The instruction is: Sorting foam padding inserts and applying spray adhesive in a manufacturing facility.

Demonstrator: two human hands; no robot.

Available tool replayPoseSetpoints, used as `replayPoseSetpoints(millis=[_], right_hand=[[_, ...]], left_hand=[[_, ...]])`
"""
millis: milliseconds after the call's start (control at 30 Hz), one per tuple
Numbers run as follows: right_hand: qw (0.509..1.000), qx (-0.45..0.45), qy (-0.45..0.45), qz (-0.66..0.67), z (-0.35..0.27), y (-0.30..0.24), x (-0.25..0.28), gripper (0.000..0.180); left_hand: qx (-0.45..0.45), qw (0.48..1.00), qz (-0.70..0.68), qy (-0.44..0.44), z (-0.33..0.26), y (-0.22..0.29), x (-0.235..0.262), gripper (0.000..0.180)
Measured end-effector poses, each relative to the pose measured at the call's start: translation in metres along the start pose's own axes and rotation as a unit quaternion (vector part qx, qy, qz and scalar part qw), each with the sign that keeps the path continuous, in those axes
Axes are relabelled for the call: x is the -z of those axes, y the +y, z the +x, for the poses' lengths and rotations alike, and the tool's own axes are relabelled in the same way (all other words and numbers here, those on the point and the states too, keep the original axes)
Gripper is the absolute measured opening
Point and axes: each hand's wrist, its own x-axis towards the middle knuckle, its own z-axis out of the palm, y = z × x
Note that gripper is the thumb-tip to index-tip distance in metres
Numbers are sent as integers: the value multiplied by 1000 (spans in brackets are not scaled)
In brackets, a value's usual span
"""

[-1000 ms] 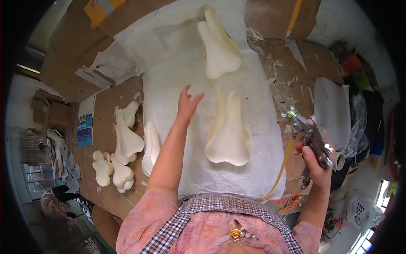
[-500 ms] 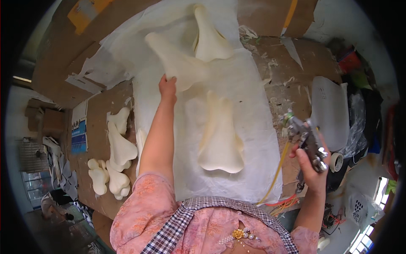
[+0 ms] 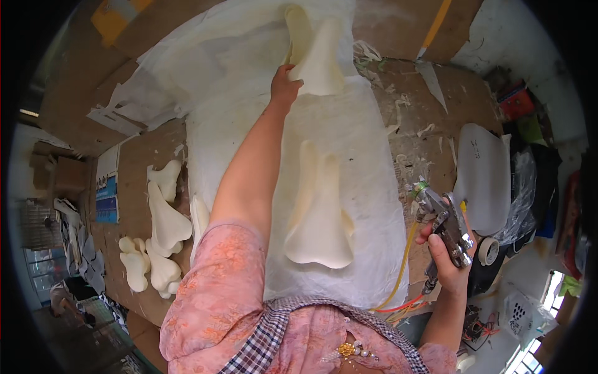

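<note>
At the far end of the paper sheet, my left arm is stretched out and my left hand (image 3: 286,85) grips the lower left edge of a cream, flared foam-like piece (image 3: 322,62). This piece partly covers a second cream piece (image 3: 299,31) behind it. A third such piece (image 3: 321,234), narrow at the far end and wide at the near end, lies in the middle of the sheet. On the right, my right hand (image 3: 451,262) is closed around a metal spray gun (image 3: 442,221) held above the table, its nozzle pointing up and left.
White paper sheet (image 3: 237,124) covers the table's middle, backed by cardboard (image 3: 398,31). Several cream pieces (image 3: 167,224) are piled at the left. A yellow hose (image 3: 406,262) trails by the gun. Tape roll (image 3: 489,251) and a pale curved panel (image 3: 483,181) stand at the right.
My left hand has moved away and to the right, carrying the cream piece upright over the far one. The spray gun has shifted slightly in my right hand's grip area, staying at the right.
</note>
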Motion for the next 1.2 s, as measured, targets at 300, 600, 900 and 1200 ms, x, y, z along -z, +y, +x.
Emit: replayPoseSetpoints(millis=[300,600,900,1200], right_hand=[[999,-32,23,-10,4,17,-1,53],[999,-30,-3,13,8,19,-15,52],[992,105,64,0,31,-22,-20,52],[1000,-21,2,17,42,20,-16,51]], left_hand=[[33,918,394,-30,-15,40,-39,83],[-1,948,312,-63,16,4,12,40],[133,990,-17,45,-56,16,160,31],[88,987,-110,-75,2,23,71,41]])
